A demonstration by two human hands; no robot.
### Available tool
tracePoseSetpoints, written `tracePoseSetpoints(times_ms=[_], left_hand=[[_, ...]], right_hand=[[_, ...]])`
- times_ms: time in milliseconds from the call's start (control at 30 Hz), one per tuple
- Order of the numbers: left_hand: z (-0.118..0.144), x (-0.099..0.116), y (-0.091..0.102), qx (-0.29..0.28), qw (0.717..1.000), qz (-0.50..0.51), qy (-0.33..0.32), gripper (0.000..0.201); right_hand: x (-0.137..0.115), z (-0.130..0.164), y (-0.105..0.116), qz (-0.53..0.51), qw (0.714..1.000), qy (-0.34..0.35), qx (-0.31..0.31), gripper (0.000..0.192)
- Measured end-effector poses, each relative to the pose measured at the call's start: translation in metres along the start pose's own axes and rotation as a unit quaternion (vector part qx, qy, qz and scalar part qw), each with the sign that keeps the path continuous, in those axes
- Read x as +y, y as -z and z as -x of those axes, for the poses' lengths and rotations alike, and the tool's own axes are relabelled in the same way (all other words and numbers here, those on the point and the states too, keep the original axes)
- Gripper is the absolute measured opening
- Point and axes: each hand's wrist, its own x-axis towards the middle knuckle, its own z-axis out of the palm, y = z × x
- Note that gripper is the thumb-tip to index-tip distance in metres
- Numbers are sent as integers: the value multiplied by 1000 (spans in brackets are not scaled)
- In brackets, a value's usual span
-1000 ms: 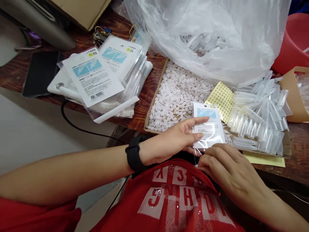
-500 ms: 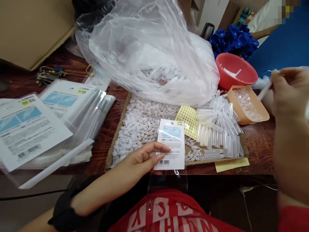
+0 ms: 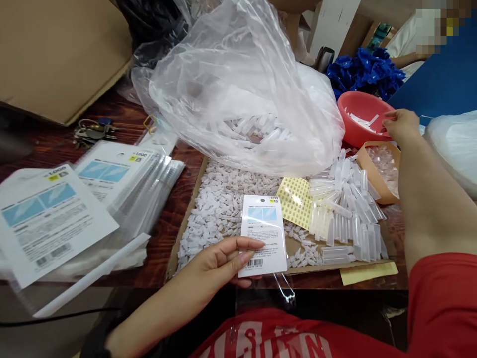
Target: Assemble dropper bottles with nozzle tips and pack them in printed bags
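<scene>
My left hand (image 3: 227,258) pinches a printed white card (image 3: 263,219) with blue pictures and a barcode between thumb and fingers. Clear plastic (image 3: 285,291) hangs from the card's lower end. At the right, my right hand (image 3: 403,124) reaches to the rim of a red bowl (image 3: 354,130), its fingers bent together over the inside. White strips (image 3: 359,120) lie in that bowl. What the right fingertips hold, if anything, is too small to make out. Behind the card is a shallow cardboard tray (image 3: 298,247) with many small white nozzle-like tips (image 3: 219,199) and translucent tubes (image 3: 345,226).
A big clear bag (image 3: 238,69) of tubes stands behind the tray. A peach container (image 3: 372,171) holds clear pieces. More sleeved cards (image 3: 55,223), keys (image 3: 93,132) and a cardboard box (image 3: 63,54) are at left. A yellow sticker sheet (image 3: 295,201) lies on the tray.
My right hand has moved left and forward from the right edge to the red bowl; the pale strip it held is no longer visible. My left hand still holds the card. The view has shifted slightly.
</scene>
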Motion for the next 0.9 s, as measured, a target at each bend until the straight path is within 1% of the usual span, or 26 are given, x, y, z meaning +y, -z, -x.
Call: tracePoseSetpoints(times_ms=[67, 100, 133, 200, 233, 267, 300, 333, 367, 400, 433, 467, 500, 533, 600, 700, 800, 867, 900], left_hand=[[2, 3, -2, -1, 1000, 12, 2, 31], [3, 5, -4, -4, 1000, 20, 2, 31], [4, 6, -5, -8, 1000, 28, -1, 31], [7, 8, -9, -22, 998, 51, -19, 29], [7, 8, -10, -28, 997, 63, -31, 27], [7, 8, -12, -33, 996, 75, -40, 26], [7, 7, -14, -38, 994, 89, -48, 24], [7, 6, -16, -43, 992, 102, -51, 23], [6, 5, -18, -51, 991, 115, -51, 22], [6, 3, -20, -59, 989, 126, -48, 21], [7, 2, -23, -69, 988, 134, -43, 20], [7, 1, -25, -77, 987, 139, -39, 20], [8, -1, -27, -84, 986, 140, -35, 19], [9, -3, -29, -90, 985, 140, -31, 18], [11, -7, -30, -100, 985, 140, -21, 18], [15, -14, -29, -107, 982, 155, 0, 23], [19, -20, -26, -108, 976, 189, 9, 29], [22, -23, -25, -113, 972, 204, 19, 36], [23, -24, -24, -119, 971, 206, 22, 40]], right_hand=[[-6, 17, 14, 48, 998, 18, -21, 64], [-10, 31, 20, 63, 997, 35, -30, 62], [-15, 50, 26, 70, 995, 62, -44, 57], [-24, 103, 36, 64, 987, 132, -66, 45], [-28, 136, 39, 76, 969, 220, -79, 42], [-31, 170, 42, 77, 942, 307, -107, 43], [-33, 205, 45, 66, 926, 343, -141, 39], [-34, 239, 46, 50, 910, 374, -170, 26], [-35, 269, 46, 36, 877, 422, -229, 23], [-35, 296, 45, 25, 840, 479, -255, 35], [-36, 317, 44, 21, 816, 520, -252, 45], [-36, 334, 42, 17, 802, 550, -234, 51], [-37, 345, 41, 12, 796, 570, -202, 52], [-38, 353, 40, 8, 798, 578, -171, 51], [-39, 359, 41, 2, 802, 581, -139, 46], [-38, 361, 46, 5, 795, 587, -152, 42], [-34, 363, 48, -4, 782, 602, -162, 41], [-31, 365, 47, -16, 783, 598, -170, 44], [-31, 366, 46, -23, 789, 588, -177, 46]])
